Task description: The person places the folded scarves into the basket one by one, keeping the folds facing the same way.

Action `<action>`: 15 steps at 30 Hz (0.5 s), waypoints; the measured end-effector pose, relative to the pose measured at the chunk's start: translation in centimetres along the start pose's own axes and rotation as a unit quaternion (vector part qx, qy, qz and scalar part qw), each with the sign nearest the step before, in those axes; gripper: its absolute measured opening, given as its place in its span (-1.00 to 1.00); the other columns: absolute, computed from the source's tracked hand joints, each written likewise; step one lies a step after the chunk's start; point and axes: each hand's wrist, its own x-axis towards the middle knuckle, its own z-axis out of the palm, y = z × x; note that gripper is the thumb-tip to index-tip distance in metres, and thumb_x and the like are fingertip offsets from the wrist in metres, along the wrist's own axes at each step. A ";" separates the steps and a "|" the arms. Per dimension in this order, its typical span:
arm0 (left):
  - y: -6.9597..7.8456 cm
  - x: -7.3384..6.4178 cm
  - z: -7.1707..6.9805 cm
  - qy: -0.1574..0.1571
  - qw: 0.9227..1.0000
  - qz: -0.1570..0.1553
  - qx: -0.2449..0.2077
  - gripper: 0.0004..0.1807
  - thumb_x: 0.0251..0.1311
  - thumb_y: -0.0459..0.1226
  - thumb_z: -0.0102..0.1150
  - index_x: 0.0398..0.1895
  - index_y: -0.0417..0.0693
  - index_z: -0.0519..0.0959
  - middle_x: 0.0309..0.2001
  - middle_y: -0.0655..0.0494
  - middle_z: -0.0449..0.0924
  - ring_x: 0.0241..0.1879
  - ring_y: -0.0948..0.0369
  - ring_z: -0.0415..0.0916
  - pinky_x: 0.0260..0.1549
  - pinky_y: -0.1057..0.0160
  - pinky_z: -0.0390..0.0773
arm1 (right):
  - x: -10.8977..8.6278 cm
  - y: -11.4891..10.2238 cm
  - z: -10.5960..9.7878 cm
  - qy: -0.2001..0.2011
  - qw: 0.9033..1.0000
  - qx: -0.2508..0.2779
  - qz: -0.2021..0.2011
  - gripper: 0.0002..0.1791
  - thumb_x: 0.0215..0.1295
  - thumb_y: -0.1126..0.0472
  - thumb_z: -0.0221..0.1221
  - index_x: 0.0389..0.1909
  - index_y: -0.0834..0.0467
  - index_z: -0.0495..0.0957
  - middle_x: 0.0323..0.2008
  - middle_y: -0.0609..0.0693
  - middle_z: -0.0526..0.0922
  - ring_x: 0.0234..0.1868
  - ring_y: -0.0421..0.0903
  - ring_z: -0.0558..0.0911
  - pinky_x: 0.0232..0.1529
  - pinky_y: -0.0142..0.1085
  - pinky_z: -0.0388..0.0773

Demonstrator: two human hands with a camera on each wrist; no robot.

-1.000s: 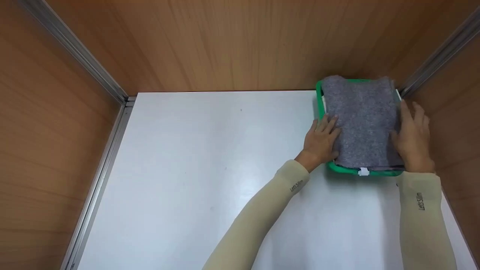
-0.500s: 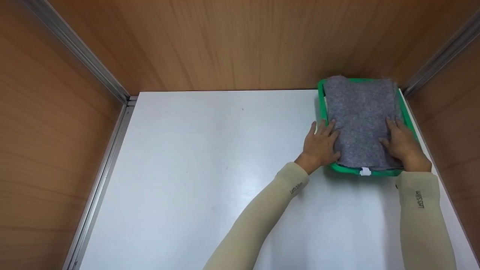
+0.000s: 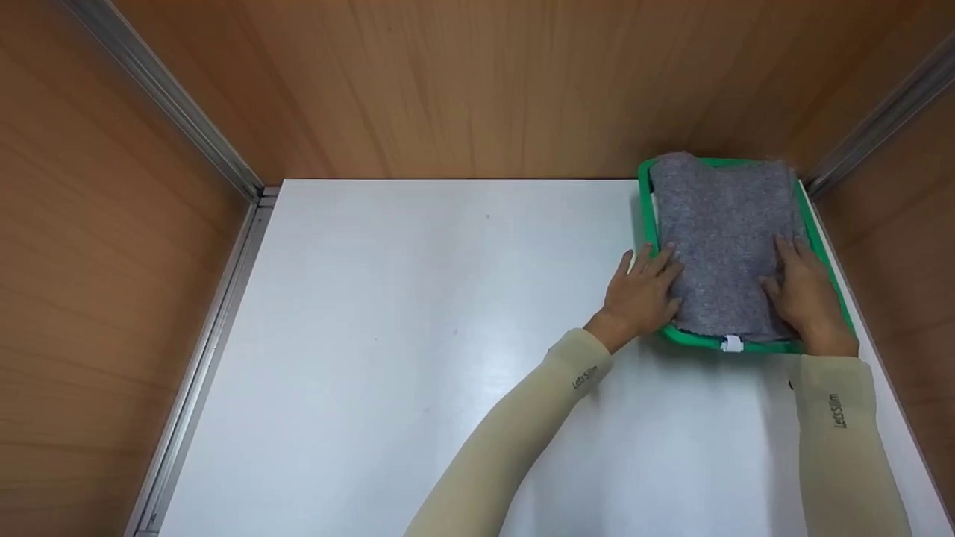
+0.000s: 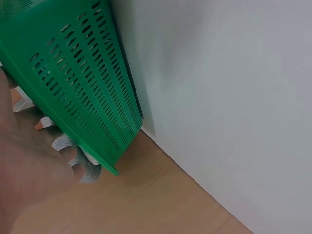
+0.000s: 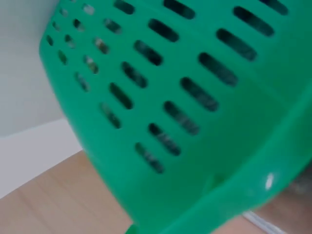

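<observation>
A green slotted plastic basket [image 3: 827,257] stands in the far right corner of the white table. Over its top lies a folded grey cloth [image 3: 724,231], with a small white tag [image 3: 732,344] at its near edge. My left hand [image 3: 638,294] rests at the basket's left rim, its spread fingers touching the cloth. On the cloth's right side lies my right hand [image 3: 809,302], fingers extended. The left wrist view shows the basket's perforated side [image 4: 83,87] beside my hand. In the right wrist view the slotted wall [image 5: 146,97] fills most of the frame; my fingers are mostly hidden there.
A wooden back wall [image 3: 477,89] rises right behind the basket, and a wooden side wall [image 3: 888,246] stands close on the right. Metal rails [image 3: 201,134] run along the corners. The white tabletop [image 3: 410,298] stretches to the left.
My right hand has moved inward from the basket's outer right side onto the cloth, uncovering the green right rim. My left hand has stayed nearly in place.
</observation>
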 end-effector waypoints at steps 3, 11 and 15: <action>-0.6 -0.8 0.1 0.018 0.998 0.011 -0.064 -0.35 0.67 0.16 -0.29 0.72 0.33 0.08 0.73 0.31 -0.12 0.71 0.14 -0.21 0.62 0.09 -0.09 | -0.6 0.0 0.0 0.038 0.999 0.012 0.003 -0.24 0.52 0.43 0.15 0.59 0.49 0.03 0.55 0.61 -0.02 0.55 0.60 0.03 0.50 0.41 -0.04; -4.9 -4.7 1.0 0.067 0.983 0.006 -0.173 -0.38 0.68 0.06 -0.19 0.71 0.25 0.13 0.73 0.24 -0.08 0.69 0.10 -0.12 0.61 0.04 -0.04 | -2.6 -2.0 0.0 0.092 0.994 0.050 -0.010 -0.29 0.54 0.38 0.15 0.59 0.44 0.11 0.59 0.52 0.00 0.59 0.54 0.02 0.53 0.39 -0.07; -7.9 -6.8 1.7 0.085 0.975 -0.029 -0.203 -0.38 0.67 0.02 -0.13 0.70 0.21 0.16 0.72 0.21 -0.04 0.69 0.07 -0.09 0.60 -0.01 -0.01 | -3.4 -3.2 0.0 0.105 0.993 0.056 -0.023 -0.29 0.53 0.39 0.15 0.60 0.41 0.12 0.60 0.48 0.04 0.60 0.50 0.03 0.52 0.40 -0.06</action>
